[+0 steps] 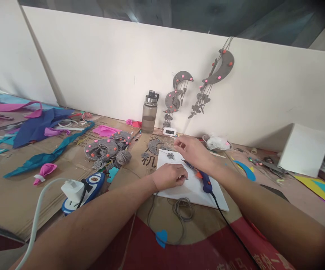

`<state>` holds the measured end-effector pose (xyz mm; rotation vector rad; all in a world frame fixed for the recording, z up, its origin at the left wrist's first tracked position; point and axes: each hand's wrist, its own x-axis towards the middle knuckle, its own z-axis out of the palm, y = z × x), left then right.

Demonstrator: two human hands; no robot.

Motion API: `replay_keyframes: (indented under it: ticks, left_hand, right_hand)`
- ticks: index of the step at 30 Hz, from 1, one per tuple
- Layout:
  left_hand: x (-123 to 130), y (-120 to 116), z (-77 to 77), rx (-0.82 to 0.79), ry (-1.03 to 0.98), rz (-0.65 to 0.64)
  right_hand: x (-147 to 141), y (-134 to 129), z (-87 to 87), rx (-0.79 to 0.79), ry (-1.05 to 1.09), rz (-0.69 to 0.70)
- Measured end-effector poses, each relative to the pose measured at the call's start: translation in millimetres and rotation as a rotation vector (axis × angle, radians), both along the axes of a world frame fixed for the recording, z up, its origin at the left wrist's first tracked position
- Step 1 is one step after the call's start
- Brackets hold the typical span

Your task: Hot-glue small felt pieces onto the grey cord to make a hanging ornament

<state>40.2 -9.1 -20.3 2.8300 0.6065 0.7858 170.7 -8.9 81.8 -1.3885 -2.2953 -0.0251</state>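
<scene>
My left hand (pixel 170 177) is closed over the white board (pixel 190 191), its fingers curled round something too small to make out. Above the board's upper right part, my right hand (pixel 192 150) has thumb and fingers pinched together; what they hold, if anything, is too small to tell. Between my hands lies a small grey star-like piece (pixel 170 156) at the board's top. A blue glue gun (pixel 207 183) with an orange part rests on the board under my right forearm. Coiled grey cord (pixel 183 209) lies just below the board.
A water bottle (pixel 149 112) and small white clock (pixel 169 131) stand near the wall. Grey crescents with pink dots (pixel 103 149) and a yarn ball (pixel 123 157) lie left. A power strip (pixel 95 180) is nearer; a blue heart (pixel 161 238) lies in front. Crescent hangings (pixel 226 67) are on the wall.
</scene>
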Motion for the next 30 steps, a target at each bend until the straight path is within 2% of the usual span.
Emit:
replay_keyframes:
  ticks: [3,6,10,12,15,20,26,28,30]
  left_hand:
    - [0,0,-1.9,0.014,-0.014,0.004]
    - [-1,-1,-1.8,0.014,-0.025,0.009]
    - [-1,-3,7.7,-0.071,-0.14,0.068]
    - [-1,-5,18.0,-0.148,-0.265,0.107]
    - [-3,-8,36.9,-0.205,-0.495,0.234]
    - [-11,-18,59.6,-0.313,-0.658,0.359]
    - [-12,-25,62.4,-0.412,-0.686,0.325]
    - [-11,-23,60.5,-0.481,-0.72,0.309]
    - [-12,-18,58.1,-0.57,-0.768,0.293]
  right_hand:
    - [9,-37,1.8,0.08,0.15,-0.004]
    - [16,-68,1.9,0.081,0.251,-0.02]
    - [21,-92,-7.8,0.062,0.411,-0.054]
    - [22,-95,-17.7,0.048,0.555,-0.11]
    - [20,-95,-33.5,0.013,0.751,-0.174]
    - [12,-91,-47.0,-0.196,0.905,-0.092]
    - [3,-89,-50.2,-0.55,1.085,0.147]
    - [3,-88,-50.9,-0.549,1.07,0.155]
    - [5,-89,-51.2,-0.474,1.04,0.134]
